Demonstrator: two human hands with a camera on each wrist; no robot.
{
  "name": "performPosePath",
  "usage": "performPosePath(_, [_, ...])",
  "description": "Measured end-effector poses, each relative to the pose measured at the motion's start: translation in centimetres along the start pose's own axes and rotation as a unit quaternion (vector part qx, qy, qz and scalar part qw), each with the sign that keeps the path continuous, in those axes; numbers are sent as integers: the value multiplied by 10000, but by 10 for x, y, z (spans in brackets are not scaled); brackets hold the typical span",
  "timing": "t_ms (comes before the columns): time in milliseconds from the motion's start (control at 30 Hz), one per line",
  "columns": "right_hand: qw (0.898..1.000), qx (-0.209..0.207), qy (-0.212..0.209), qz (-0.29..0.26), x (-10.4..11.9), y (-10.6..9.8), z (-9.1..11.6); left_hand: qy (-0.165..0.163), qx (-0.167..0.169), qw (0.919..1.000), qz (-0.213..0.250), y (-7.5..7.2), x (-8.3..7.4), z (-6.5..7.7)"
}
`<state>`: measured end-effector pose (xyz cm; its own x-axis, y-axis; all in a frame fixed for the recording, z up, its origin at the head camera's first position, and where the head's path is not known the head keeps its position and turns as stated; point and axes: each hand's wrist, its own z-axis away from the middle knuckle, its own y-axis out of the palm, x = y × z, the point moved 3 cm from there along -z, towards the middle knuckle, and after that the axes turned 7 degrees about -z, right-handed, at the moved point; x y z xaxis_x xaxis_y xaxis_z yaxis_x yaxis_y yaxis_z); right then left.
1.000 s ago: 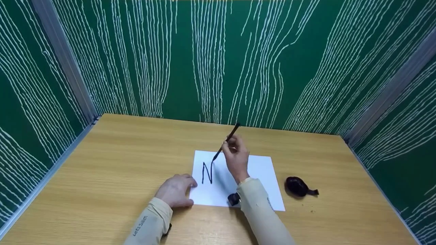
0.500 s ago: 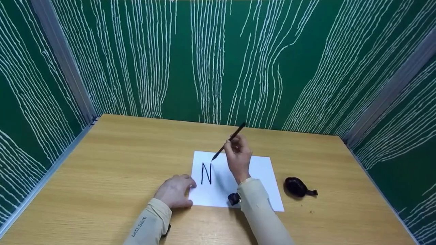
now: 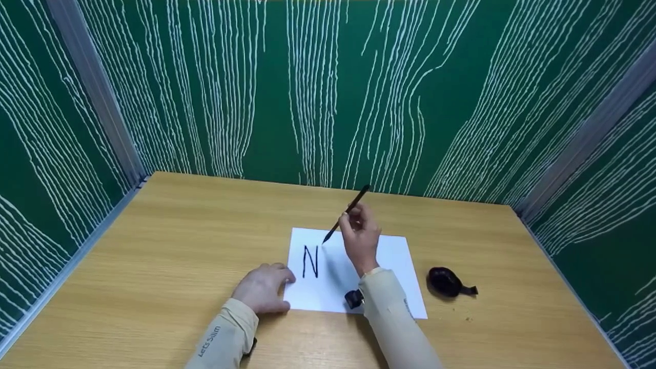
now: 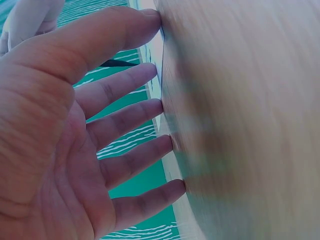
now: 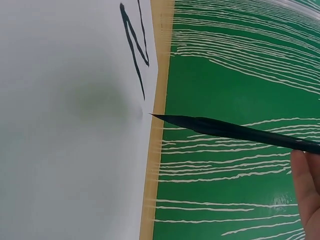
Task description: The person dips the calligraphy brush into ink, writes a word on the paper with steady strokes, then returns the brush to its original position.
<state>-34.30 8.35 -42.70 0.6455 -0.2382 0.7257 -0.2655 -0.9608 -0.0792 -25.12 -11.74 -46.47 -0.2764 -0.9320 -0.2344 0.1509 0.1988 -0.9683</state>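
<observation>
A white sheet of paper (image 3: 353, 287) lies on the wooden table, with a black letter N (image 3: 310, 262) at its upper left. My right hand (image 3: 361, 237) pinches a dark, pointed ink brush (image 3: 348, 211), tilted with its far end to the upper right. Just right of the N's top, the brush tip is near the paper; the right wrist view shows it slightly apart from the surface. My left hand (image 3: 262, 288) rests at the paper's left edge, thumb and fingertips touching down. In the left wrist view its fingers (image 4: 131, 113) are spread and fairly straight, with nothing gripped.
A black, oval, dish-like object with a short handle (image 3: 445, 282) sits right of the paper, with small specks on the table (image 3: 215, 225) near it. Green walls (image 3: 277, 92) with white wavy lines enclose the back and sides. A dark wrist device (image 3: 353, 299) hangs under the right sleeve.
The brush tip has left the top of the N's right stroke and shifted slightly right. My right hand has moved a little right with it. The left hand keeps its place.
</observation>
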Motion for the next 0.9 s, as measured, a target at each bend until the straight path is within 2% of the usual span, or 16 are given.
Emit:
performPosePath(433, [9999,111,98,-39,-1,3,2,-116,105,9999,40,0,-1,-1])
performPosePath(633, [9998,162,63,40,-2,5,3,-1,3,10000,-43,0,0,-1])
performPosePath(900, [9997,209,72,98,-3,5,3,6,50,10000,-16,0,0,-1])
